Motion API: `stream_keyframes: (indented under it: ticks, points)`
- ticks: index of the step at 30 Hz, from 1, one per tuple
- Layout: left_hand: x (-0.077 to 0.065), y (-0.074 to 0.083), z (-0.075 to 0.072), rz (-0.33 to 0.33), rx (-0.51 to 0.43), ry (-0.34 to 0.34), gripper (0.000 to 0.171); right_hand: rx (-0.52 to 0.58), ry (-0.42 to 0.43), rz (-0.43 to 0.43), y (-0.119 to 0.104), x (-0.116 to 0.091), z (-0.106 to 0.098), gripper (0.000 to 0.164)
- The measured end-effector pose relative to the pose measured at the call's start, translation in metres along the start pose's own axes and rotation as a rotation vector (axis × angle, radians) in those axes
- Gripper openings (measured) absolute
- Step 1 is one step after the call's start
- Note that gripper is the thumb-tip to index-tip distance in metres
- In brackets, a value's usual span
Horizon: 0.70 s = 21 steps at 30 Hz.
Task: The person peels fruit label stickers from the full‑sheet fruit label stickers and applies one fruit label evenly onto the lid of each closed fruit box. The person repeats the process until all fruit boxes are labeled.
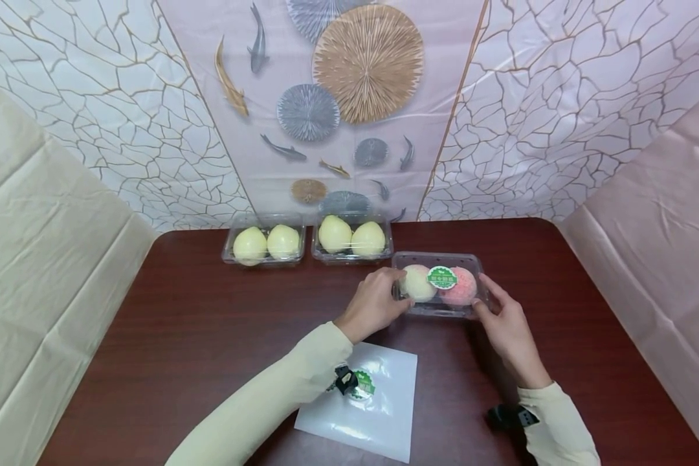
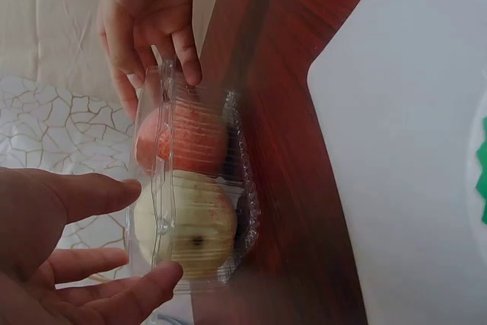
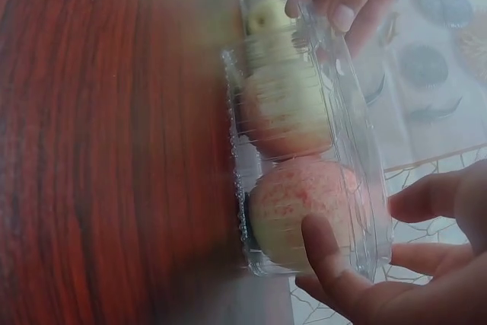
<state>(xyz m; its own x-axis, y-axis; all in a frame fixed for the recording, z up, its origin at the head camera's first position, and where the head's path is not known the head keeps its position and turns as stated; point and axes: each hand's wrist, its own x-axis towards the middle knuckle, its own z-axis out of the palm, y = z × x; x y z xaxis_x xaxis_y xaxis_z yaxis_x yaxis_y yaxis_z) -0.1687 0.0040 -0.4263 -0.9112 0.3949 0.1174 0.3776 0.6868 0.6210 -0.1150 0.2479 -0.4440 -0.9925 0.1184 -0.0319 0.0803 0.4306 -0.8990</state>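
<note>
A clear plastic clamshell box (image 1: 437, 310) sits at the right of the table, holding a pale round fruit (image 1: 418, 285) and a pink one (image 1: 460, 287). On its lid is a round green-and-white sticker (image 1: 442, 277). My left hand (image 1: 378, 298) grips the box's left end between thumb and fingers. At the opposite end my right hand (image 1: 505, 323) holds the side, thumb toward the front and fingers behind. Both wrist views show the ribbed box side, with fingertips of each hand at its ends. A white glossy sheet (image 1: 384, 414) bearing green round stickers (image 1: 362, 386) lies partly under my left forearm.
Two more clear boxes, a left one (image 1: 262, 260) and a middle one (image 1: 352, 259), stand along the table's back edge, each with two pale yellow fruits. Behind the dark red table (image 1: 169, 362) hangs a patterned cloth (image 1: 501, 129). Pale cloth walls flank both sides.
</note>
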Motion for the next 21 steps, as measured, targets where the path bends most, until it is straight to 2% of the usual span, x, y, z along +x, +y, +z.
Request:
stream_keyframes:
  ticks: [8, 12, 16, 21]
  points:
    - [0.018, 0.000, 0.001, -0.016, -0.016, -0.018, 0.049, 0.015, 0.002, 0.008, -0.002, 0.012, -0.004, 0.059]
    - [0.028, 0.000, 0.002, -0.055, -0.043, -0.021, 0.051, -0.002, 0.005, 0.003, -0.004, 0.022, -0.007, 0.059]
    - [0.036, 0.001, 0.003, -0.085, -0.038, -0.006, 0.052, 0.029, 0.003, 0.009, -0.002, 0.031, -0.009, 0.059]
    - [0.043, 0.002, 0.006, -0.069, -0.017, 0.017, 0.049, 0.054, 0.020, 0.036, 0.001, 0.043, -0.012, 0.059]
